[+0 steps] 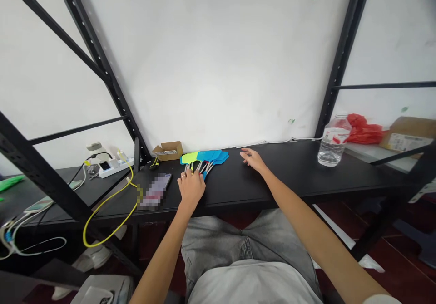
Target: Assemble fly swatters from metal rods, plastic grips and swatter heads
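Observation:
Several flat blue and yellow-green paddles on thin pale stems lie fanned in a bunch on the black table, their heads toward the wall. My left hand rests over the lower ends of the stems, its fingers curled down around them. The handle ends are mostly hidden under the palm. To the right of the bunch, apart from it, my right hand hovers over the tabletop. It holds nothing, and its fingers are partly stretched with the thumb side apart.
A phone, its screen blurred, lies left of my left hand. Behind it are a small open cardboard box and a black-and-yellow tool. A yellow cable loops off the edge. At right stands a water bottle.

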Tool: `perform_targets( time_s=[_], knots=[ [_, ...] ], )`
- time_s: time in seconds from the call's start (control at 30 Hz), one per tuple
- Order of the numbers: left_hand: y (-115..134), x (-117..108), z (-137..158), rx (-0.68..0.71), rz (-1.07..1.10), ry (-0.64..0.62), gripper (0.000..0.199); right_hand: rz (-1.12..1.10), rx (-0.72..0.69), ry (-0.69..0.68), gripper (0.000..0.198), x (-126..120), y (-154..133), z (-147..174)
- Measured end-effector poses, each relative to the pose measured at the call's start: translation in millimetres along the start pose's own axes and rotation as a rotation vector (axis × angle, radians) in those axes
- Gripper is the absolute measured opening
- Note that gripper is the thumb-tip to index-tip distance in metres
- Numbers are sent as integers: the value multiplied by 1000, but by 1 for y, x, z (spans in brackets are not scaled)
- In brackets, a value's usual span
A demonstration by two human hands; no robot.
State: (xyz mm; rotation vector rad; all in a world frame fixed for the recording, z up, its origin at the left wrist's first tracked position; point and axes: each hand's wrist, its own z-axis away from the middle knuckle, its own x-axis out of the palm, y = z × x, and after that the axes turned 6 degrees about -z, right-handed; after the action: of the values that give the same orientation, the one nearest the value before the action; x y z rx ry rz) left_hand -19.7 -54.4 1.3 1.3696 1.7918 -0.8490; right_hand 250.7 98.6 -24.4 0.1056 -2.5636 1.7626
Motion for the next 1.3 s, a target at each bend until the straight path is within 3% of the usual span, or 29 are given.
perform_targets(
  time_s=[0.1, 0.23, 0.3, 0.63, 0.93, 1.17, 1.3],
  knots=[
    [-7, 5, -18, -31, 58, -80, 57, 12, -16, -9, 35, 1, -1, 1],
    [-14, 13, -43, -22, 125, -378, 80, 64, -29, -25, 34, 0, -2, 2],
    [-13, 16, -47, 6, 125, -458, 84, 81, -45, -39, 34, 0, -1, 2],
    [43, -1, -20, 87, 140, -431, 79, 358, -223, -126, 21, 8, 5, 3],
    [113, -16, 0, 124, 283, -473, 90, 763, -252, -263, 48, 9, 1, 4],
    [113, -14, -4, 224, 344, -474, 90, 804, -260, -267, 44, 9, 0, 2],
    [107, -8, -8, 203, 307, -450, 84, 821, -262, -239, 42, 9, -4, 6]
  ],
)
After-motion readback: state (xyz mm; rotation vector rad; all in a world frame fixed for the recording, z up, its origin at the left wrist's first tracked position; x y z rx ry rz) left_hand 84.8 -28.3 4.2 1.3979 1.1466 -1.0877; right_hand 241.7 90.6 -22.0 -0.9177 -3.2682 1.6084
